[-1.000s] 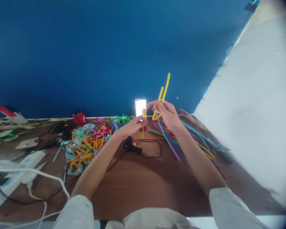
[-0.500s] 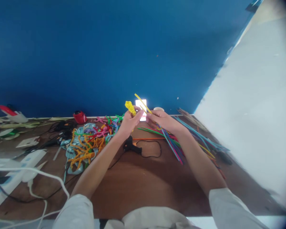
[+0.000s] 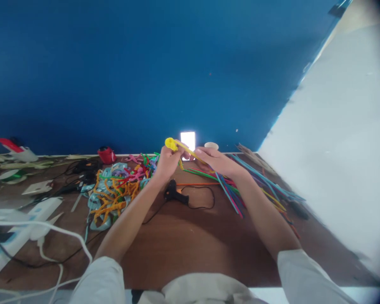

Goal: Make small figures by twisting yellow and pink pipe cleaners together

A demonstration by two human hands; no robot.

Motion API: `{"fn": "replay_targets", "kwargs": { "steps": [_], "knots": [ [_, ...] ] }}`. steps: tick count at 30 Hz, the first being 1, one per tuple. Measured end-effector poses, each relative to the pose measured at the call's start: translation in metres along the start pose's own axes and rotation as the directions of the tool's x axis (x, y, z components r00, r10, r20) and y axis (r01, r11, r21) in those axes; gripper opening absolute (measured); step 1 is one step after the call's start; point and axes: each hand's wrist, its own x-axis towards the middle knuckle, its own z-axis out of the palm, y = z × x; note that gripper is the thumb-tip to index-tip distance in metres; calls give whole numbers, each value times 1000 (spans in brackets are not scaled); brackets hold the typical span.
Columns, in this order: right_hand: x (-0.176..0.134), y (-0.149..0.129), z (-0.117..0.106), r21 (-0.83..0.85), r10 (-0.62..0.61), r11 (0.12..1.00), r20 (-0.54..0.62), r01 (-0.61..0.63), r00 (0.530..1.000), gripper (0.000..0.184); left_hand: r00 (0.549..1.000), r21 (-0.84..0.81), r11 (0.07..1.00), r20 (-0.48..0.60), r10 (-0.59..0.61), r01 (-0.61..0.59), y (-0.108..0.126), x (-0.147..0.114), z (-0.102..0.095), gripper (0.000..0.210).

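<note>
My left hand is closed around a yellow twisted pipe-cleaner piece, whose coiled end sticks up above the fingers. From there a straight yellow pipe cleaner runs across to my right hand, which pinches its other stretch. A short yellow end hangs below my left fingers. Both hands are held above the far part of the table, in front of a bright phone screen. Below them lies a black glue gun with its cord. My right fingertips are partly hidden.
Loose colored pipe cleaners lie under my right forearm. Left of my hands is a pile of twisted pipe-cleaner shapes. A red object, a white cup and a power strip with cables are on the brown table.
The yellow twisted piece has tipped over in my left hand. The straight pipe cleaner, whose free end pointed up before, now slants from the coiled piece to my right hand.
</note>
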Motion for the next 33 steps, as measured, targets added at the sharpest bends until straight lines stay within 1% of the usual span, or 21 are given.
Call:
{"fn": "replay_targets", "kwargs": {
  "steps": [4, 7, 9, 11, 13, 15, 20, 24, 26, 30, 32, 33],
  "knots": [
    [1, 3, -2, 5, -67, 998, -37, 67, 997, 36, 997, 41, 998, 70, 37, -40, -2, 4, -6, 16],
    [3, 5, -3, -14, -91, 996, -77, 90, 993, 36, 991, 43, 997, 120, 62, -68, -1, 5, -6, 17],
    [3, 5, -2, -42, -98, 995, -113, 94, 989, 37, 987, 55, 997, 152, 50, -59, 0, 4, -6, 19],
    [3, 4, -1, -51, -91, 995, -145, 85, 985, 38, 987, 72, 997, 162, 17, -29, 3, 3, -5, 24],
    [3, 4, -1, -36, -72, 997, -158, 67, 985, 38, 988, 83, 996, 151, -21, 9, 6, 1, -5, 30],
    [2, 4, -1, -19, -55, 998, -164, 53, 985, 37, 991, 56, 998, 125, -41, 35, 9, -1, -4, 32],
    [2, 2, 0, -23, -40, 999, -179, 36, 983, 38, 995, -133, 987, 55, -83, 90, 13, -2, 0, 24],
    [2, 2, 2, 7, -55, 998, -137, 57, 989, 37, 987, -158, 977, 98, -128, 142, 12, -1, 1, 25],
    [2, 3, 2, 44, -60, 997, -127, 66, 990, 37, 986, -173, 975, 112, -123, 141, 12, -2, 1, 25],
    [2, 4, 3, 97, -75, 991, -116, 87, 990, 37, 991, -195, 974, 96, -96, 113, 13, -3, 2, 25],
    [2, 2, 4, 84, -78, 992, -131, 89, 988, 37, 993, -205, 973, 59, -100, 110, 15, -3, 2, 25],
    [1, 1, 4, 64, -72, 995, -144, 82, 987, 38, 994, -214, 971, 19, -104, 106, 16, -2, 3, 25]
  ]
}}
